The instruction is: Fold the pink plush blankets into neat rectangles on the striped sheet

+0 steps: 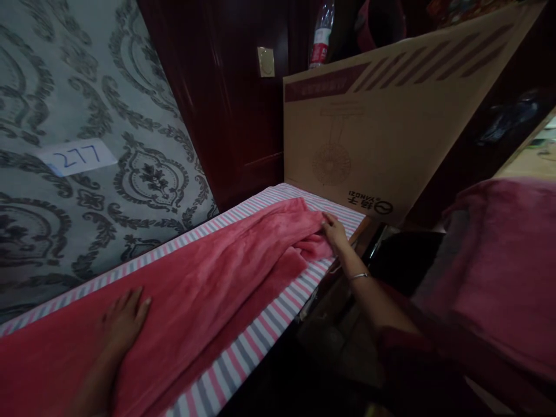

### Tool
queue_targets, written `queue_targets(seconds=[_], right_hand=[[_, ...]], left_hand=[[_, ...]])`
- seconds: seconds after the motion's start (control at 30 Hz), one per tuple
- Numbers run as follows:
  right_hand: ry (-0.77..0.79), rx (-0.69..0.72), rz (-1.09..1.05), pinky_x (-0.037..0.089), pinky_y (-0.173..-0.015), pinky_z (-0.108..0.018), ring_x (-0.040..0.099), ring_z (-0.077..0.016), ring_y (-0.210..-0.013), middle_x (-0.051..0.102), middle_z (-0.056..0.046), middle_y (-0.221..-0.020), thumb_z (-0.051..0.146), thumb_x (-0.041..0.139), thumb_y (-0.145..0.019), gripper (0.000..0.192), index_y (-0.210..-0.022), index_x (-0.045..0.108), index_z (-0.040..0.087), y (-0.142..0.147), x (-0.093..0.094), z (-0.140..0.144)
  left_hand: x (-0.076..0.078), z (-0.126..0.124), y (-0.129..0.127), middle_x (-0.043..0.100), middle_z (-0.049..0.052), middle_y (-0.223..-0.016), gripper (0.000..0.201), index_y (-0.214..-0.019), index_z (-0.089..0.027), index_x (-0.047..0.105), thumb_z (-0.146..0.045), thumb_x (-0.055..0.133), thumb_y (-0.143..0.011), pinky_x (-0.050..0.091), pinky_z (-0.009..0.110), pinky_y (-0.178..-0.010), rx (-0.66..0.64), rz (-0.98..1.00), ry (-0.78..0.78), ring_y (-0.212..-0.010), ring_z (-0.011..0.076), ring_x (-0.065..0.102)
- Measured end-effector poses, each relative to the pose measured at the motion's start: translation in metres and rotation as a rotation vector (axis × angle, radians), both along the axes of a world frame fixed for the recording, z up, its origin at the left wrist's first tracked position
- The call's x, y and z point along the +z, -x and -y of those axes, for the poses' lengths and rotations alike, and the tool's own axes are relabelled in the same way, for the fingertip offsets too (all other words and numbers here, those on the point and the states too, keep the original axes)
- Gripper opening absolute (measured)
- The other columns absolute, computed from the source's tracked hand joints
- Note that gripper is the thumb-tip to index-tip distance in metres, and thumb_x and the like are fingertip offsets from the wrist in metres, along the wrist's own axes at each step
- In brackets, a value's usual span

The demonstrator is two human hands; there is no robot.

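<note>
A long pink plush blanket (208,272) lies folded lengthwise over a striped cloth (269,330) on a narrow surface along the wall. My left hand (125,318) rests flat on the near part of the blanket, fingers spread. At the far end, my right hand (333,229) has its fingers closed on the blanket's edge, where the fabric bunches into loose folds. A thin bracelet (359,276) circles my right wrist.
A big cardboard box (360,133) stands at the far end, with a bottle (321,37) behind its top edge. Patterned wallpaper bearing a paper marked 277 (78,157) borders the left. Another pink folded fabric (508,272) sits at right.
</note>
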State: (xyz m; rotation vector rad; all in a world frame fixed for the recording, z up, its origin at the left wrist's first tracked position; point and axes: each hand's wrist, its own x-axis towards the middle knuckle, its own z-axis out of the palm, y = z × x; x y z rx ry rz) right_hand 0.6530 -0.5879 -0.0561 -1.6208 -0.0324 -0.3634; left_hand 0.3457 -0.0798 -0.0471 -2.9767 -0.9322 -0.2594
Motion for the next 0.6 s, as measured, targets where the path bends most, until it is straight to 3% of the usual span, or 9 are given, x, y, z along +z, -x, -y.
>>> queue_targets(seconds=[0.13, 0.23, 0.3, 0.37, 0.5, 0.6], right_hand=[[-0.097, 0.016, 0.048, 0.057, -0.092, -0.045, 0.066, -0.0239, -0.104, 0.070, -0.012, -0.115, 0.044, 0.057, -0.085, 0.052, -0.128, 0.064, 0.015, -0.001, 0.024, -0.001], [-0.390, 0.101, 0.160, 0.059, -0.090, -0.044, 0.067, -0.0196, -0.095, 0.070, -0.006, -0.107, 0.044, 0.065, -0.082, 0.046, -0.122, 0.065, 0.022, 0.021, 0.030, 0.006], [-0.563, 0.148, 0.150, 0.060, -0.090, -0.046, 0.067, -0.0183, -0.088, 0.071, -0.002, -0.094, 0.041, 0.073, -0.076, 0.039, -0.110, 0.067, 0.024, 0.043, 0.020, 0.011], [-0.593, 0.166, 0.033, 0.060, -0.090, -0.049, 0.068, -0.0188, -0.082, 0.070, -0.001, -0.085, 0.038, 0.077, -0.070, 0.034, -0.100, 0.068, 0.023, 0.064, 0.002, 0.015], [-0.498, 0.192, -0.117, 0.062, -0.083, -0.050, 0.072, -0.0237, -0.080, 0.071, -0.005, -0.091, 0.047, 0.074, -0.072, 0.037, -0.100, 0.068, 0.023, 0.086, -0.035, 0.028], [-0.374, 0.084, -0.103, 0.063, -0.073, -0.046, 0.072, -0.0249, -0.082, 0.070, -0.007, -0.098, 0.056, 0.064, -0.078, 0.047, -0.113, 0.066, 0.024, 0.081, -0.046, 0.041]], left_hand=[[0.006, 0.005, -0.002, 0.045, 0.025, -0.155, 0.071, -0.148, -0.003, 0.047, -0.044, 0.020, -0.096, 0.031, 0.056, -0.117, 0.008, -0.008, 0.017, -0.144, 0.0375, 0.040], [0.010, 0.009, -0.003, 0.046, 0.021, -0.155, 0.067, -0.147, -0.009, 0.049, -0.044, 0.024, -0.096, 0.034, 0.054, -0.115, 0.034, 0.009, 0.033, -0.144, 0.0346, 0.042], [0.011, 0.009, -0.004, 0.046, 0.019, -0.156, 0.065, -0.147, -0.012, 0.050, -0.044, 0.028, -0.095, 0.035, 0.054, -0.114, 0.042, 0.015, 0.040, -0.144, 0.0336, 0.043], [0.011, 0.007, -0.005, 0.045, 0.021, -0.156, 0.066, -0.147, -0.009, 0.050, -0.043, 0.027, -0.095, 0.034, 0.054, -0.115, 0.042, -0.003, 0.048, -0.144, 0.0347, 0.042], [0.008, 0.003, -0.006, 0.047, 0.022, -0.154, 0.066, -0.145, -0.008, 0.052, -0.043, 0.026, -0.096, 0.035, 0.055, -0.114, 0.037, -0.001, 0.026, -0.142, 0.0351, 0.044], [0.005, 0.000, -0.005, 0.051, 0.021, -0.151, 0.065, -0.143, -0.010, 0.054, -0.044, 0.027, -0.095, 0.037, 0.056, -0.111, 0.017, 0.022, -0.013, -0.139, 0.0350, 0.048]])
